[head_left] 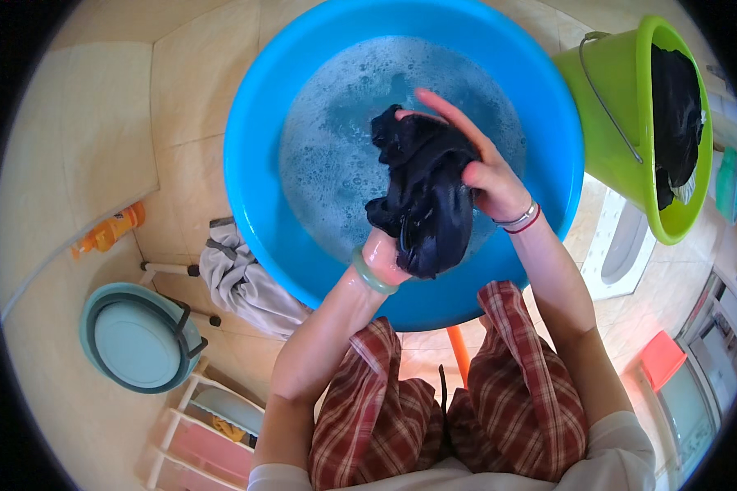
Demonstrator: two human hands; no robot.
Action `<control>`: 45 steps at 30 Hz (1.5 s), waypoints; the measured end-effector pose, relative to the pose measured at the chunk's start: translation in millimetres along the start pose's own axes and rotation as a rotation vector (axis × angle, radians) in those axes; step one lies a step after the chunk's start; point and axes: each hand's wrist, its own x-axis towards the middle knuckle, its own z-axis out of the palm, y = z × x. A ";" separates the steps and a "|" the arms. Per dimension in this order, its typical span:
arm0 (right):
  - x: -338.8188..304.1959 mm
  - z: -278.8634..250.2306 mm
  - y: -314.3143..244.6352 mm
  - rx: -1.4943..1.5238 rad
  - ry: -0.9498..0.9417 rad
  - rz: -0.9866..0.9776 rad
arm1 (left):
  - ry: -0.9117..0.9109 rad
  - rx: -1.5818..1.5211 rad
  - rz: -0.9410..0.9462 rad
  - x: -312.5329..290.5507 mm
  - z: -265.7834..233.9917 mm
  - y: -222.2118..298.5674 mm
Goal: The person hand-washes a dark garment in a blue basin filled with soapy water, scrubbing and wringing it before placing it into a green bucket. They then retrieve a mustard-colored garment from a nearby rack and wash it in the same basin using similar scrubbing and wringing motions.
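Observation:
A wet, bunched black garment (430,192) is held up over a large blue basin (258,155) of cloudy, soapy water (327,164). My right hand (495,176) grips its right side, thumb against the cloth and index finger stretched out past the top. From below, my left hand (382,255) reaches into the bundle and bears it; the cloth hides its fingers. A green bangle (370,274) circles my left wrist, and a silver and a red band (520,219) my right.
Right of the basin, a tilted lime-green bucket (602,106) holds dark clothes (675,123). Grey cloth (241,278) lies on the tiles at left, near a folding pale-blue tub (135,344), an orange bottle (110,229) and a rack (172,434). A white squat toilet (618,245) is behind the bucket.

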 end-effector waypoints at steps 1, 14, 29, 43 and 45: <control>1.3 3.8 -1.3 -0.129 0.042 -0.006 | -0.012 0.063 0.003 -1.3 -1.7 2.2; -2.4 9.6 -13.0 -0.557 0.021 -0.003 | -0.045 1.100 0.198 -11.0 13.6 28.2; -10.0 34.8 6.2 -0.985 0.411 -0.513 | 0.380 0.893 0.148 -23.9 23.6 17.0; -24.3 60.5 14.9 -0.522 0.579 -0.270 | 0.031 0.259 0.252 -3.6 32.8 -0.8; -22.6 62.4 10.5 -0.613 0.525 -0.329 | -0.020 0.287 0.330 -4.0 24.4 -3.0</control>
